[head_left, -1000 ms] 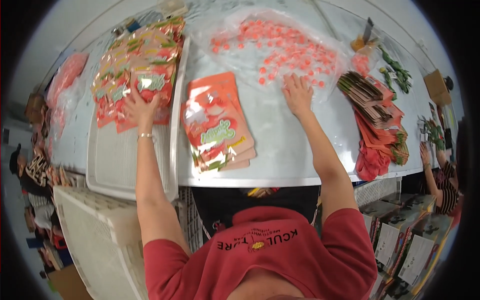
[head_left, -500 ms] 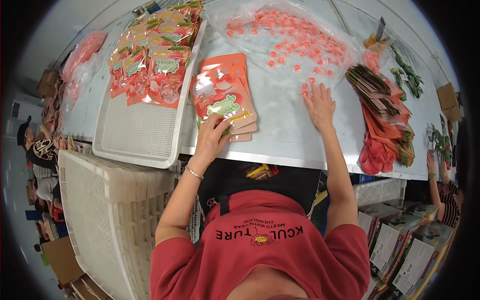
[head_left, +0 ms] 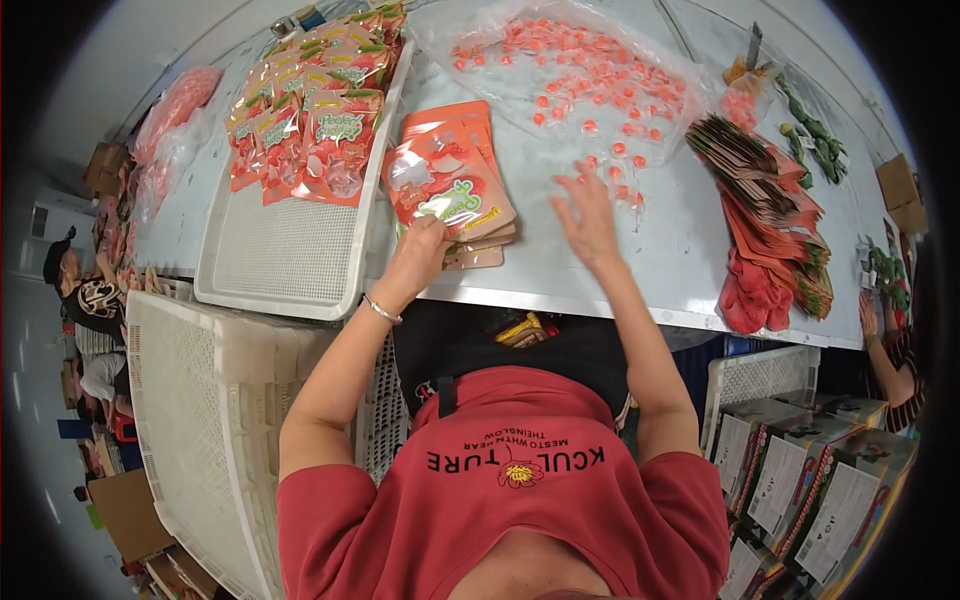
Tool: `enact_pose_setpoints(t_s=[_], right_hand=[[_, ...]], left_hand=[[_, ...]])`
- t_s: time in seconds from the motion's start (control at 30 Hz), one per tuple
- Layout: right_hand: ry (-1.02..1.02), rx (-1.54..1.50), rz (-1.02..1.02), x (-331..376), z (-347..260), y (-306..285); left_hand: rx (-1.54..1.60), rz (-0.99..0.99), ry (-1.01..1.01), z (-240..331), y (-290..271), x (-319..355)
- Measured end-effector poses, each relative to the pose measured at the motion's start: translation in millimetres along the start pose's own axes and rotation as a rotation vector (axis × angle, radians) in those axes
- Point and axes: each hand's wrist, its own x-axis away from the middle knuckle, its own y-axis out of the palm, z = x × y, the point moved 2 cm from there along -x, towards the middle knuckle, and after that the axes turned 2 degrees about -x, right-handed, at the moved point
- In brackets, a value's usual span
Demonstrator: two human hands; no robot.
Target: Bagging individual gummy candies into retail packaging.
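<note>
My left hand (head_left: 420,250) grips the near edge of the top orange pouch (head_left: 450,190) on a small stack lying on the grey table (head_left: 640,270). My right hand (head_left: 588,215) hovers open, fingers spread, just short of several small pink-orange candies (head_left: 590,100) scattered on a clear plastic sheet. A white mesh tray (head_left: 290,260) to the left carries filled pouches (head_left: 310,110) laid in overlapping rows at its far end.
A fan of flat empty pouches (head_left: 770,200) and red pieces (head_left: 750,295) lie at the right. Stacked white crates (head_left: 200,420) stand at lower left, boxes (head_left: 810,480) at lower right. Other people work at the left edge (head_left: 85,290) and right edge (head_left: 885,340).
My left hand came off the tray of filled pouches and took hold of the top pouch of the stack. My right hand lifted off the table toward the candies.
</note>
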Motion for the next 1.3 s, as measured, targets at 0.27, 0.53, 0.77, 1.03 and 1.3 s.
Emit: enact_pose_setpoints(t_s=[0.27, 0.53, 0.77, 1.03, 1.3], right_hand=[[-0.183, 0.086, -0.293, 33, -71, 40], [-0.467, 0.122, -0.195, -1, -88, 52], [-0.325, -0.003, -0.259, -13, -89, 61], [-0.334, 0.079, -0.314, -21, -91, 46], [0.156, -0.711, -0.238, -27, -31, -23]], left_hand=[[0.487, -0.085, -0.205, -35, 3, -27], [0.37, 0.047, -0.152, -16, 2, -33], [0.305, 0.098, -0.161, -8, -1, -40], [0.531, 0.246, -0.126, 21, -45, -61], [0.47, 0.111, -0.043, 20, -27, -54]])
